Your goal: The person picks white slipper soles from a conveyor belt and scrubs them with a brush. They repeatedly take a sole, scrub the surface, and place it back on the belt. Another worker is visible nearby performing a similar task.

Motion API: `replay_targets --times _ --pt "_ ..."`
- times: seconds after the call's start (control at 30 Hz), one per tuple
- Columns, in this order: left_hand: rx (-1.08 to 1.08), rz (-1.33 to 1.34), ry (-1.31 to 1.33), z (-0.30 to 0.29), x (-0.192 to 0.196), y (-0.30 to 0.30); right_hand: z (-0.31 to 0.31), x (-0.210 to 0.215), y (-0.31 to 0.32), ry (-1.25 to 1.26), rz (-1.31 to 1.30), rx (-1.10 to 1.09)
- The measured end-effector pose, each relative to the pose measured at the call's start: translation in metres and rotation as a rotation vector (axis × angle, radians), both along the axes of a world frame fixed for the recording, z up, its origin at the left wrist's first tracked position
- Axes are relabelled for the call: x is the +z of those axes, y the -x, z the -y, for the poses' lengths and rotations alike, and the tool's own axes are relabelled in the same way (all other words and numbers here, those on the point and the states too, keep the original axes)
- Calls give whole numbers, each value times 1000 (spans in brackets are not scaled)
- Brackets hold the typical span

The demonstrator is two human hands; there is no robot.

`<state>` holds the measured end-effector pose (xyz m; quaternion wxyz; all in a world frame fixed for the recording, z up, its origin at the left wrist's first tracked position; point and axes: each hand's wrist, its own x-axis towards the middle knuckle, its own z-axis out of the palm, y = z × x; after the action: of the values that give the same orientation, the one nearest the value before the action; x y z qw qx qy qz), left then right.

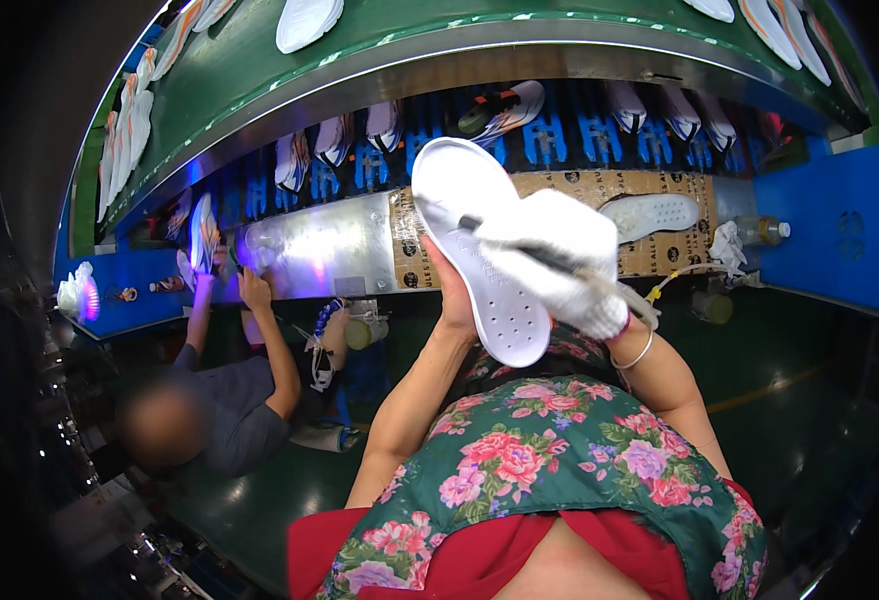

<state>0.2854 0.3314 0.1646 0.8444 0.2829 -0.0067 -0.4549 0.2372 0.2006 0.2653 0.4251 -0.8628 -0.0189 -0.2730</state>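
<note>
Tilted in front of me is a white shoe sole (462, 185), its inner face up and small holes at the heel end. My left hand (453, 290) grips it from beneath along its left edge, fingers mostly hidden behind it. My right hand (570, 250), in a white knitted glove and blurred by motion, is closed around a slim brush (535, 250). The brush's dark tip touches or hovers just over the middle of the sole; I cannot tell which. A pale translucent sole (650, 215) rests on the cardboard (698, 258) beyond my right hand.
Shoe uppers (385, 125) hang in a row on blue holders behind the bench. Above runs a green conveyor (410, 28) carrying soles and shoes. A plastic bottle (763, 231) lies at the right. On the left, a co-worker (235, 400) handles a shoe (204, 235).
</note>
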Motion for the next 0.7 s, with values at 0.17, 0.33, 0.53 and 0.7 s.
replay_targets --times 0.17,0.33,0.53,0.7 --pt "-21 29 -29 -8 0 -7 6 -17 -6 241 62 8" --pt "-19 87 -49 -19 -12 -18 -13 -8 -5 87 24 108" --pt "-19 7 272 -19 -15 -31 -13 -14 -9 265 79 57" --pt "-63 5 521 -34 -41 -47 -31 -6 -5 74 37 162"
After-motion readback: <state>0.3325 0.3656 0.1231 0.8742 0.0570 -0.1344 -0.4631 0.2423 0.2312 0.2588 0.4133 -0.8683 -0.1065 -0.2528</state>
